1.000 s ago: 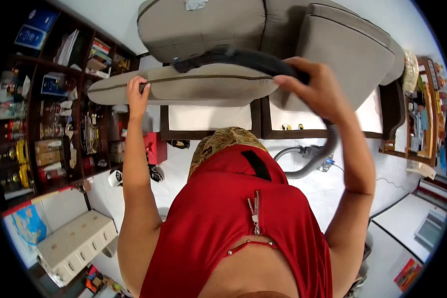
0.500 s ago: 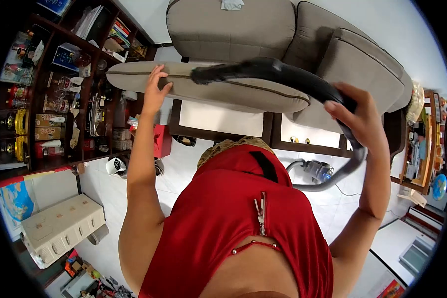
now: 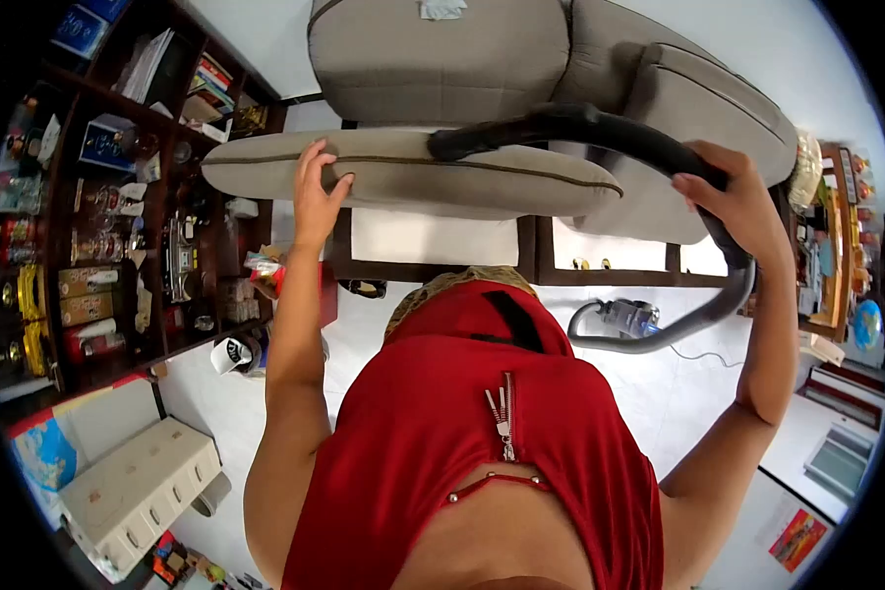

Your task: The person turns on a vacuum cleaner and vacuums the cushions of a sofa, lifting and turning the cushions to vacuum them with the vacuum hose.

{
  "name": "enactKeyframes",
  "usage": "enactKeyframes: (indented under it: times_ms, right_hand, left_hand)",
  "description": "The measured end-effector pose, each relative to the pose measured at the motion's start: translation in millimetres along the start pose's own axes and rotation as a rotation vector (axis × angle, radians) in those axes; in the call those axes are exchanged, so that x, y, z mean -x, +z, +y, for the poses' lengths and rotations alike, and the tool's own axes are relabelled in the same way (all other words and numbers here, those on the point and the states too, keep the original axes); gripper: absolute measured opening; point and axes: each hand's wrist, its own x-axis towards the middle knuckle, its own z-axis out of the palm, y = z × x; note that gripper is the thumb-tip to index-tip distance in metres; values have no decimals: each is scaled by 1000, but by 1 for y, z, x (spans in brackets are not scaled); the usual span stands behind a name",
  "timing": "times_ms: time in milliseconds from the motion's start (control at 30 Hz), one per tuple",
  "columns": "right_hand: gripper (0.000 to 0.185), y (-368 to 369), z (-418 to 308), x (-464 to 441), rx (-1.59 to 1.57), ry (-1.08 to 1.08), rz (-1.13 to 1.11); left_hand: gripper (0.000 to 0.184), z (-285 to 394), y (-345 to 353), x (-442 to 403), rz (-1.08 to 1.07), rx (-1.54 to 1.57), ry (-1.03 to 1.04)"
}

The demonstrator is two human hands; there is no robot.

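A grey-beige sofa cushion [image 3: 383, 182] with dark piping stands on edge across the sofa base. My left hand [image 3: 317, 202] grips its edge near the left end, thumb apart from the fingers. My right hand [image 3: 728, 192] is wrapped around the black vacuum cleaner handle [image 3: 649, 147]. The handle curves left, and its open end [image 3: 447, 146] rests against or just over the cushion's upper side; contact is hard to tell. From the handle a grey hose [image 3: 659, 339] loops down to the vacuum cleaner body [image 3: 627, 317] on the floor.
Behind the cushion are a sofa backrest [image 3: 442, 69] and more seat cushions [image 3: 708, 128]. The dark wooden sofa frame [image 3: 529, 251] runs in front of me. A crowded shelf unit [image 3: 157, 256] is at left, with a white drawer cabinet [image 3: 138, 482] below it. A cord [image 3: 708, 356] trails over the floor.
The vacuum handle's end has slid right along the cushion, and my right hand has moved right with it. My left hand keeps its hold. The whole view has shifted slightly.
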Motion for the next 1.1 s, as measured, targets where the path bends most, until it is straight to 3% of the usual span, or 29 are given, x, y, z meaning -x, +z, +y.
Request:
enactKeyframes:
  times_ms: [100, 333, 500, 600, 700, 900, 1100]
  right_hand:
    - [28, -16, 45, 29, -159, 152, 21]
    - [27, -24, 131, 95, -284, 276, 174]
    - [28, -17, 181, 152, -393, 378, 305]
    - [32, -14, 191, 181, -349, 421, 402]
    - [40, -5, 189, 203, -351, 440, 476]
    - [44, 48, 152, 171, -362, 149, 391]
    - [33, 84, 195, 180, -484, 331, 497]
  left_hand:
    - [37, 0, 4, -9, 3, 3, 18]
    - [37, -2, 16, -29, 29, -30, 114]
    - [39, -1, 21, -35, 14, -56, 70]
    - [39, 1, 24, -40, 16, -72, 32]
    - [40, 0, 32, -49, -23, -345, 57]
    - [40, 51, 94, -77, -158, -295, 353]
    - [42, 87, 134, -101, -222, -266, 435]
